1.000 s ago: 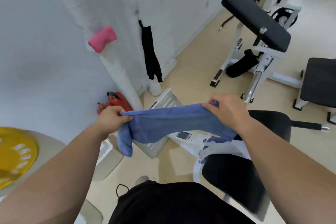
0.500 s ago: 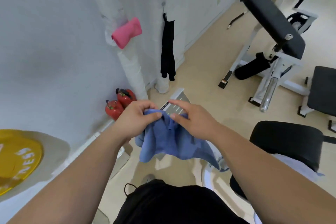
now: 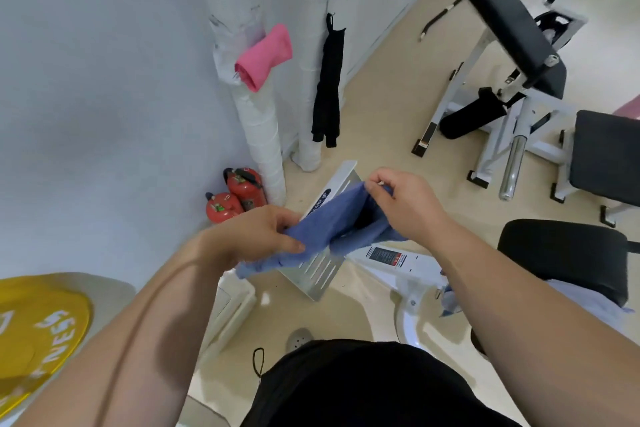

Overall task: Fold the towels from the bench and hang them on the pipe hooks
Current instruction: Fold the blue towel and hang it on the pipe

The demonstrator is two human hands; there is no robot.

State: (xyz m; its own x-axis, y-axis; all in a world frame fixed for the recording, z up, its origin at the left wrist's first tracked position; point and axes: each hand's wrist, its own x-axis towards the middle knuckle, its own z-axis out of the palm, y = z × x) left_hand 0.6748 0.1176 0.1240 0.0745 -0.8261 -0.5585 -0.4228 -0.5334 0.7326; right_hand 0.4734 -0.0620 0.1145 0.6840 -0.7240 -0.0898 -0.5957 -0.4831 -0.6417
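Left hand (image 3: 258, 236), right hand (image 3: 403, 206) grip blue towel (image 3: 341, 218); pink towel (image 3: 265, 57) on pipe (image 3: 258, 121)

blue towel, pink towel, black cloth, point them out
blue towel (image 3: 332, 218): head view, middle of the stretched cloth
pink towel (image 3: 266, 54): head view, middle of the roll
black cloth (image 3: 329, 90): head view, mid length

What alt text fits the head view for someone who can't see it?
A left hand and a right hand grip opposite ends of a blue towel, partly folded. Behind, a folded pink towel hangs on a white wrapped pipe.
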